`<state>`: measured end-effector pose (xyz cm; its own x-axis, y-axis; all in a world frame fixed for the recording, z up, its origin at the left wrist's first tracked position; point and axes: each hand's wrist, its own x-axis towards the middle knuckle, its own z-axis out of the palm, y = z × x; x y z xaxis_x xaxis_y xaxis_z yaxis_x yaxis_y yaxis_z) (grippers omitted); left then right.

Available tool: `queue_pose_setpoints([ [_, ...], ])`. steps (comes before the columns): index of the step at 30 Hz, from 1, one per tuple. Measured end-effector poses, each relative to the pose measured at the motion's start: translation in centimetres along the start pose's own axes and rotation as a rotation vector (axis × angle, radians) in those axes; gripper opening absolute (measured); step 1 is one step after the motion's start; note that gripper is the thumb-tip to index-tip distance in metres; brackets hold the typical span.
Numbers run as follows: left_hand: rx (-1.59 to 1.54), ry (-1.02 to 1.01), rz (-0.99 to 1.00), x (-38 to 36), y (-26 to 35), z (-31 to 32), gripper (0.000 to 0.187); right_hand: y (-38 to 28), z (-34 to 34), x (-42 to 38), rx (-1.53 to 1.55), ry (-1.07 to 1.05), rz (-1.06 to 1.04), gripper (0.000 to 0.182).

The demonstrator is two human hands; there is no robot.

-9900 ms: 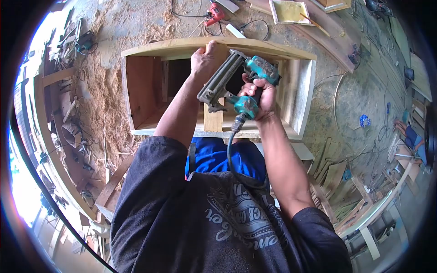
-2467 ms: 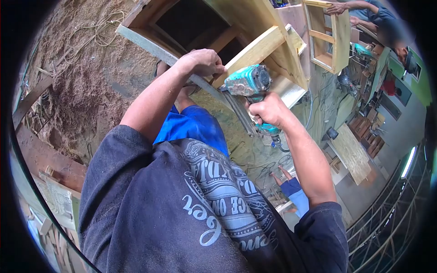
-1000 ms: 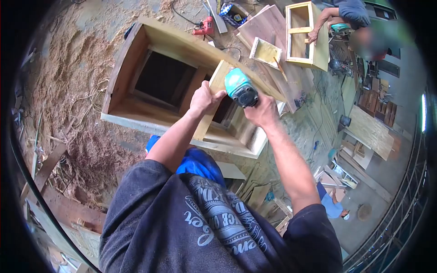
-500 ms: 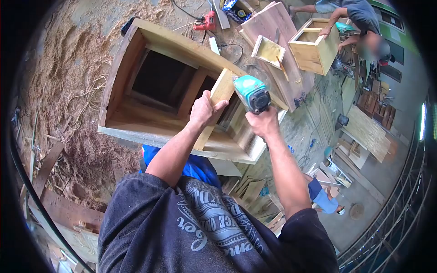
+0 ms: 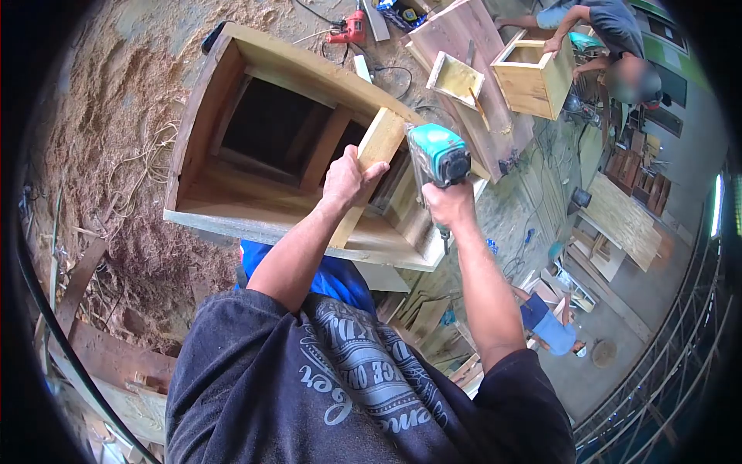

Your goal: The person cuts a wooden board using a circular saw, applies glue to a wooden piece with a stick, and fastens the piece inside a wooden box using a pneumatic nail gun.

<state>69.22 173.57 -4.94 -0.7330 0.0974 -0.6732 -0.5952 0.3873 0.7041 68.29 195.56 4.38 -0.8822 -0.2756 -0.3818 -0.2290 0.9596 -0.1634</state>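
Observation:
My left hand (image 5: 348,182) is wrapped round a light wooden crosspiece (image 5: 380,145), which spans the open side of a large wooden cabinet frame (image 5: 309,66). In my right hand (image 5: 450,205) is a teal nail gun (image 5: 438,151), gripped by its handle. The tool's front is beside the upper end of the crosspiece, at the frame's far edge; whether it touches the wood I cannot tell. Dark openings show inside the cabinet, left of my left hand.
A red power tool (image 5: 348,29) and cables lie on the sawdust-covered floor. Beyond the cabinet are a tray (image 5: 456,79), wide boards (image 5: 464,31) and a smaller wooden box (image 5: 529,87), which a person (image 5: 603,31) holds. Another person (image 5: 553,329) is at the lower right.
The nail gun and my right hand have shifted slightly right, and more of the tool's body shows. At the lower right, the other person has moved a little. My left hand keeps its hold.

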Motion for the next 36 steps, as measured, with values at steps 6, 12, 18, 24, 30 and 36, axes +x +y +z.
queue_pose_setpoints([
  [6, -0.021, 0.000, 0.001, 0.0, 0.4, -0.3, 0.067, -1.7, -1.3, -0.3, 0.179, 0.115, 0.062, 0.022],
  [12, -0.001, 0.005, 0.013, 0.1, 0.3, -0.1, 0.066, -4.4, -3.4, 0.2, 0.445, 0.054, 0.449, 0.022],
  [18, -0.004, 0.008, -0.001, -0.2, 0.4, -0.1, 0.067, -3.2, -3.7, -1.3, 0.186, -0.027, 0.316, 0.020],
  [24, -0.008, 0.018, 0.028, -0.1, 0.2, 0.2, 0.067, -1.6, -1.5, -2.3, 0.079, 0.035, 0.087, 0.017],
  [30, 0.010, 0.001, 0.023, 0.0, 0.1, 0.4, 0.066, -1.7, -0.5, -1.2, 0.256, 0.038, 0.250, 0.018],
  [36, 0.011, 0.003, 0.010, -0.1, 0.1, 0.2, 0.067, -3.6, -0.3, -1.1, 0.446, 0.077, 0.434, 0.013],
])
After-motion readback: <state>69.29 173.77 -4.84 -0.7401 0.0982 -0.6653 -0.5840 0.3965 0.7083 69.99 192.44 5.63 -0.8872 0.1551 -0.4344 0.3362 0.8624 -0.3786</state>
